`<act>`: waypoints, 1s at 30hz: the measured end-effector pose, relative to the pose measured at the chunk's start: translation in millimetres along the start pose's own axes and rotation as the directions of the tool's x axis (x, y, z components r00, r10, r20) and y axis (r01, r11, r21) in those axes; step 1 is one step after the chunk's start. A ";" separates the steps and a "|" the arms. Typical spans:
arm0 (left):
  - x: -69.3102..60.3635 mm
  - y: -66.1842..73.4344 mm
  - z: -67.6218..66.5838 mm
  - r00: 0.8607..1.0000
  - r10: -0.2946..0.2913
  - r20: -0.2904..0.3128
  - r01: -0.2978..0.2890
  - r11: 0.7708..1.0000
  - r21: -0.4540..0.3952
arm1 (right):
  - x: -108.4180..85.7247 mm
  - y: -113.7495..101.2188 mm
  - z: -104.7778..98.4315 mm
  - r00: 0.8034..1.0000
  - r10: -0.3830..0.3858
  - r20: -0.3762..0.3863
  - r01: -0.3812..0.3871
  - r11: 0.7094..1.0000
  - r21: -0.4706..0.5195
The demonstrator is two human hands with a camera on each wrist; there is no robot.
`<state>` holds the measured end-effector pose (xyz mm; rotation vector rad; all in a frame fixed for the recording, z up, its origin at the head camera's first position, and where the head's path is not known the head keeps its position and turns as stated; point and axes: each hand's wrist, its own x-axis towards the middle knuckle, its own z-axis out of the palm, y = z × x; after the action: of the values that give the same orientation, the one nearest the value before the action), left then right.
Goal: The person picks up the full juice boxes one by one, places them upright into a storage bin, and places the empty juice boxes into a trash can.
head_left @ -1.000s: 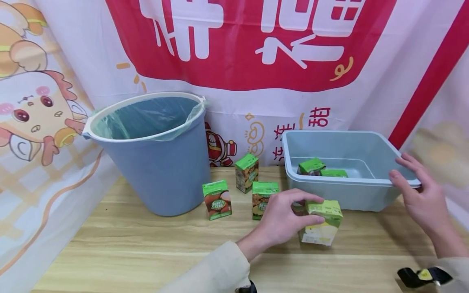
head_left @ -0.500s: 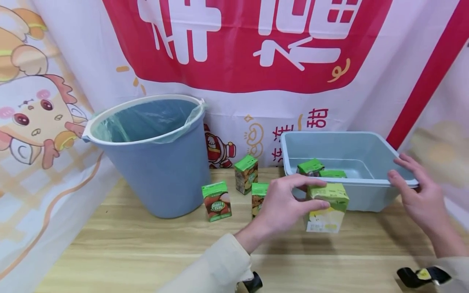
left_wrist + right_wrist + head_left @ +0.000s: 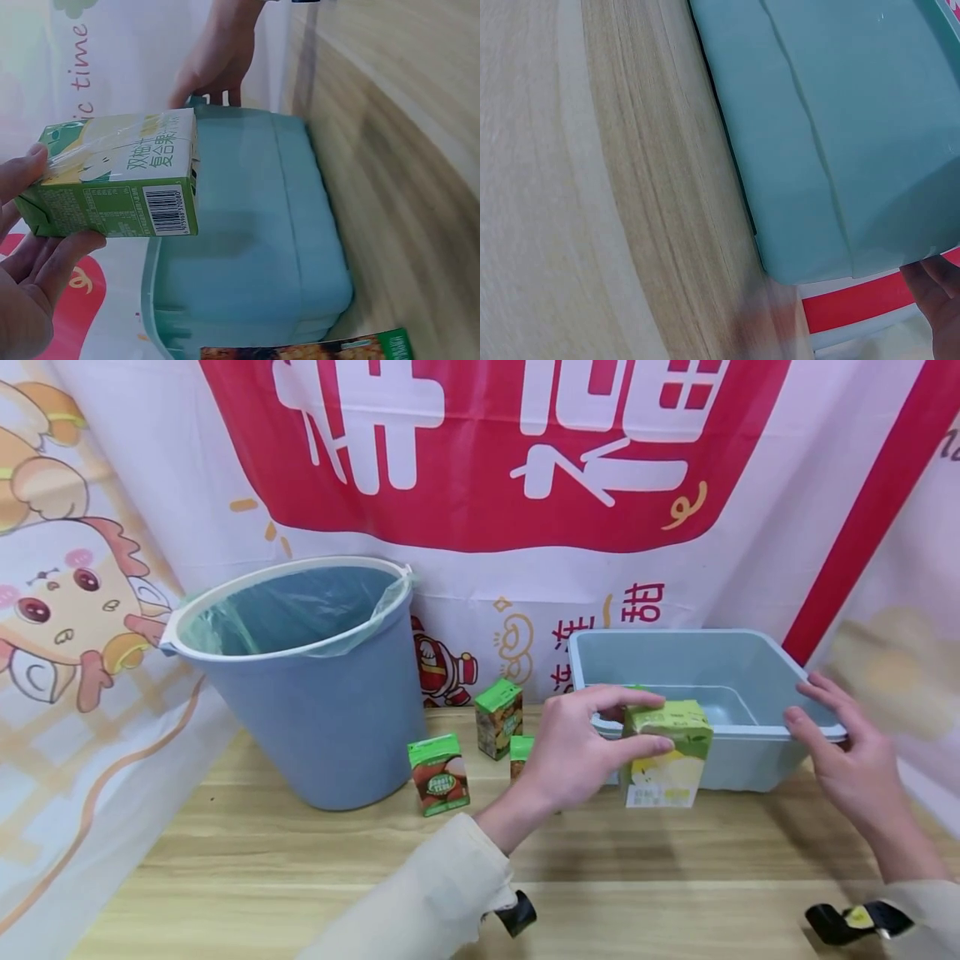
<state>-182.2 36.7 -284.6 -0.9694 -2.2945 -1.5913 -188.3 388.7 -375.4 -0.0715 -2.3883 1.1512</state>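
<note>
Left hand pinches juice carton by its upper end, clear of table, in front of blue tub; right hand grips tub's corner. Lifting well likely calls for light, even pinch, carton raised above rim, tub held steady.

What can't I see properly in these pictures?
Head view: the bottom of the bin, behind its front wall.
Head view: part of the inside of the tub, behind the left hand and yellow box.
Head view: most of one small box, behind the left hand.
Right wrist view: most of the right hand, cut off by the right edge.
</note>
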 end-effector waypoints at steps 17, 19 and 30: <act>29.6 19.2 -11.2 0.999 -0.002 -0.034 0.001 1.000 -0.022 | 1.5 3.0 -0.2 1.000 0.006 0.000 -0.006 1.000 -0.001; 33.3 20.5 -14.0 0.999 -0.010 -0.044 0.008 0.999 -0.038 | 1.1 2.0 1.1 1.000 0.007 -0.013 -0.007 1.000 -0.011; 53.6 19.2 -22.4 0.990 -0.117 -0.077 0.111 0.991 -0.081 | 0.5 1.2 1.2 1.000 0.010 -0.005 -0.010 1.000 -0.015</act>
<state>-216.4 42.6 -234.3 -0.7864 -2.2858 -1.7419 -189.5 388.7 -376.8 -0.0917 -2.3949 1.1363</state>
